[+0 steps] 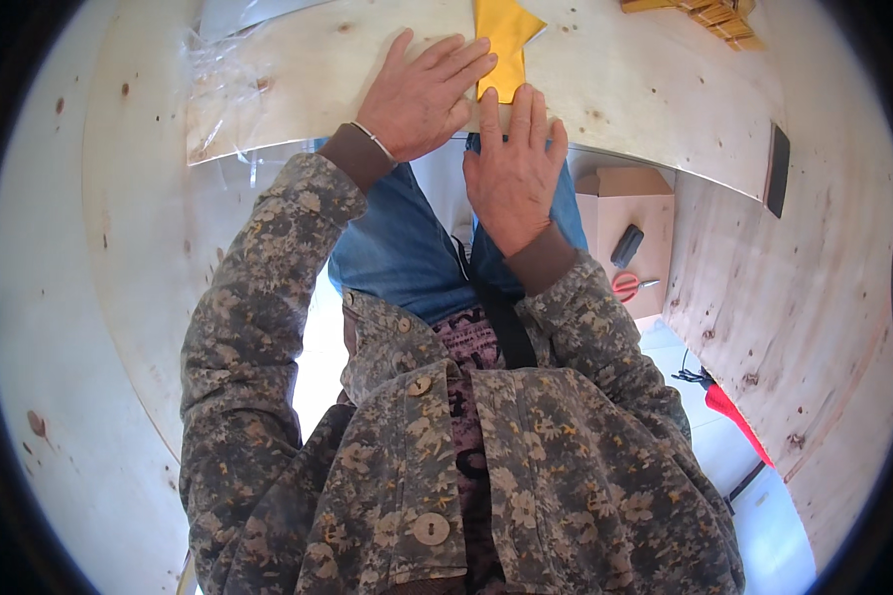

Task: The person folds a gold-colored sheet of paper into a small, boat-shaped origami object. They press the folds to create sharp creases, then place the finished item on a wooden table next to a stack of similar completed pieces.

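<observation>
A shiny yellow piece of folded sheet, paper or thin cloth (506,50), lies on the wooden tabletop in front of me, with a pointed corner sticking out to the right. My left hand (422,97) rests flat on its left side, fingers stretched out and their tips on the yellow surface. Below it, at its near edge, my right hand (516,174) lies palm down with the fingers extended, the tips touching or right beside that edge. Both hands are open, with nothing gripped. What lies under the fingertips is hidden.
Crumpled clear plastic film (230,99) lies at the table's left. Yellow-brown patterned pieces (709,18) sit at the far right. A black strip (776,171) marks the table's right end. Below, a cardboard box (645,213) carries a dark block (627,246) and red-handled scissors (628,287).
</observation>
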The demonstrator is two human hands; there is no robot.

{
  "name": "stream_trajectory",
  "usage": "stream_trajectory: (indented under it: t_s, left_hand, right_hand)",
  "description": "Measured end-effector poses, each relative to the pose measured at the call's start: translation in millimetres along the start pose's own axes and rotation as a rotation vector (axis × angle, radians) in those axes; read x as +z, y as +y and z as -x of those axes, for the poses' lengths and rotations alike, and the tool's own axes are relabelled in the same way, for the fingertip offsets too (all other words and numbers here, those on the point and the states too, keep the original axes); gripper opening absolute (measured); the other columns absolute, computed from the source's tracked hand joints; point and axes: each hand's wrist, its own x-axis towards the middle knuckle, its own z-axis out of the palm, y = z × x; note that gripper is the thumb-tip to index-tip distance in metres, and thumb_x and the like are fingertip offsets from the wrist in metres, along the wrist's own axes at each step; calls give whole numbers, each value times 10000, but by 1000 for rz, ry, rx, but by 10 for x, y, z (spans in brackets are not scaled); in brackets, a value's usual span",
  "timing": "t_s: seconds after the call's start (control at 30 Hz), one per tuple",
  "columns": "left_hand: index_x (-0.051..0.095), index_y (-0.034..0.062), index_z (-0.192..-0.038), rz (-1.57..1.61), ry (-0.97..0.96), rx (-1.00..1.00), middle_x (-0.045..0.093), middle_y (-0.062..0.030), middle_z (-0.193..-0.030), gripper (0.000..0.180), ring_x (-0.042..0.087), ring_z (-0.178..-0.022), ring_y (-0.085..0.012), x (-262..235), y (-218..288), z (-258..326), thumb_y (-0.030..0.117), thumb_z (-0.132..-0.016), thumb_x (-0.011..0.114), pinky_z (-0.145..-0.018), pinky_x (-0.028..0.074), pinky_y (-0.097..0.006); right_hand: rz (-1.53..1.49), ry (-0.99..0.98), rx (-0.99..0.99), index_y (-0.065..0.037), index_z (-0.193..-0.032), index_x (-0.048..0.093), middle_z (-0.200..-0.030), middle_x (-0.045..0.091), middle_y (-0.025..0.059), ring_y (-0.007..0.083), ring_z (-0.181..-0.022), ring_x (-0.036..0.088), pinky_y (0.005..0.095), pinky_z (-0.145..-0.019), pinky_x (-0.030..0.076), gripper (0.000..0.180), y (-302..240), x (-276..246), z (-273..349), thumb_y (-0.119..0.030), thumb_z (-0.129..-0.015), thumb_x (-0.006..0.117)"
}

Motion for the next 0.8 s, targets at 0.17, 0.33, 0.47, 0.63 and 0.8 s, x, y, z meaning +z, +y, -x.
stream_trajectory:
  t_s: [0.17, 0.33, 0.47, 0.63, 0.8]
  left_hand:
    - [460, 182, -1495, -31, 11, 12, 424, -4, -1571, 548, 395, -1424, -226, 28, 9, 5, 221, -950, 493, -1178, 215, -582]
    - [479, 176, -1480, -9, 27, 5, 439, -4, -1560, 541, 413, -1410, -212, 15, 8, -8, 213, -940, 495, -1174, 228, -570]
    - [479, 178, -1480, -34, 26, -8, 441, -1, -1559, 544, 417, -1407, -209, 21, 25, -1, 209, -937, 495, -1176, 225, -563]
    - [471, 188, -1491, -41, 12, -6, 434, 6, -1563, 533, 412, -1410, -207, 13, 13, -16, 272, -965, 504, -1186, 206, -547]
    - [471, 181, -1489, -24, 23, -5, 432, 5, -1563, 521, 410, -1411, -212, 22, 23, 6, 321, -988, 503, -1184, 204, -550]
  right_hand:
    - [34, -9, -39, -14, -1428, 478, -1494, 383, 318, 440, -1422, 351, 565, -1154, 266, 627, 31, 21, 12, -158, -842, 649]
    - [14, 2, -50, -24, -1454, 453, -1507, 407, 274, 409, -1435, 362, 538, -1161, 267, 746, 37, 28, 0, -183, -776, 719]
    - [36, -57, -92, -15, -1467, 443, -1512, 421, 248, 381, -1437, 371, 531, -1160, 271, 757, 99, 37, -9, -188, -781, 713]
    - [-78, -16, -54, -2, -1461, 443, -1514, 408, 259, 391, -1440, 353, 601, -1148, 248, 735, 68, 32, 4, -193, -799, 700]
    - [4, -30, -56, -24, -1457, 448, -1512, 392, 284, 417, -1435, 346, 658, -1127, 236, 663, 16, 63, -6, -200, -852, 652]
